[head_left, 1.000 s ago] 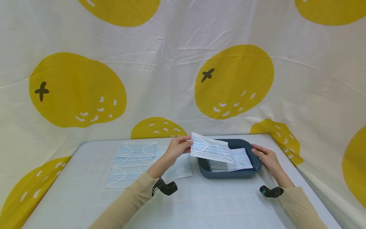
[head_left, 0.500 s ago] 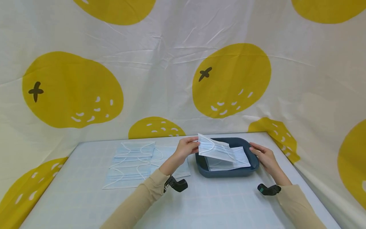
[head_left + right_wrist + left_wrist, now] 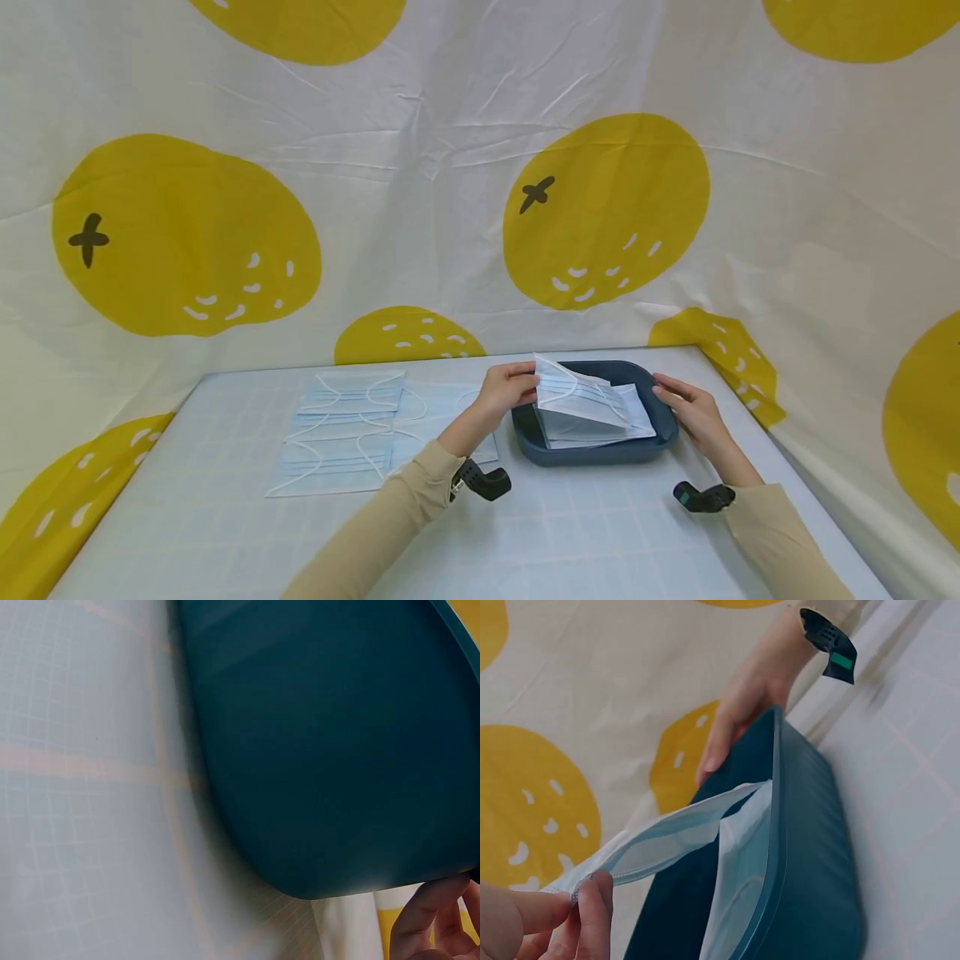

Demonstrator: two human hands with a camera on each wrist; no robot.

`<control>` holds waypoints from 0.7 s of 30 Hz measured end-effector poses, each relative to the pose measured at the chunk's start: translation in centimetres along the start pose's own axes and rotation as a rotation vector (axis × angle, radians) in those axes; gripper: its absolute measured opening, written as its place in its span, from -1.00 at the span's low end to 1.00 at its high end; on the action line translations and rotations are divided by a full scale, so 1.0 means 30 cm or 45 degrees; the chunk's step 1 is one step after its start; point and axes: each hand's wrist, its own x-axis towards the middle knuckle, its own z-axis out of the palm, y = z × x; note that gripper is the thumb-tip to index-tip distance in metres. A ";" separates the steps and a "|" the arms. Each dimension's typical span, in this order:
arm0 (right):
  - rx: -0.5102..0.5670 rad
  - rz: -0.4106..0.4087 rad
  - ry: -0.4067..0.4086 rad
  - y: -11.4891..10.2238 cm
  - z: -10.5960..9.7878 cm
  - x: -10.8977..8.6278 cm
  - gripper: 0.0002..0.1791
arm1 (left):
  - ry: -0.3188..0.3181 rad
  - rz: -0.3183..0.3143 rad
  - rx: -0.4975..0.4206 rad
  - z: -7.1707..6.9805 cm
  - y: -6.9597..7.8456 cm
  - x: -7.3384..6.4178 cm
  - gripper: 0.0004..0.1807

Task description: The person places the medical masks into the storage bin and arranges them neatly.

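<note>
My left hand (image 3: pixel 506 390) pinches the left edge of a pale blue face mask (image 3: pixel 573 396) between thumb and fingers. The mask slants over the dark blue plastic bin (image 3: pixel 600 456), its far end dipping inside, as the left wrist view also shows. Beneath it, more masks (image 3: pixel 641 417) lie stacked in the bin. My right hand (image 3: pixel 697 417) rests its fingers against the bin's right end at the rim. In the right wrist view, that hand's fingers (image 3: pixel 431 911) touch the bin's edge from outside, beside the large blue wall (image 3: pixel 322 750).
Several flat masks (image 3: pixel 341 454) lie overlapping on the table left of the bin, partly behind my left forearm. A pale checked cloth covers the table (image 3: pixel 585 533). A white curtain (image 3: pixel 435 208) with yellow fruit prints hangs directly behind the table.
My left hand has moved right, bringing the mask farther over the bin and lowering its far end onto the stack. My right hand stays at the bin's right end.
</note>
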 end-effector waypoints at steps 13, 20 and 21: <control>0.024 -0.015 -0.011 -0.008 0.013 -0.006 -0.30 | 0.023 -0.018 -0.044 0.063 -0.018 0.019 -0.62; 0.023 -0.009 -0.004 -0.015 0.000 -0.012 -0.28 | 0.025 -0.006 -0.088 0.105 -0.036 0.034 -0.62; 0.023 -0.008 -0.004 -0.016 -0.002 -0.013 -0.28 | 0.025 -0.005 -0.094 0.110 -0.039 0.036 -0.62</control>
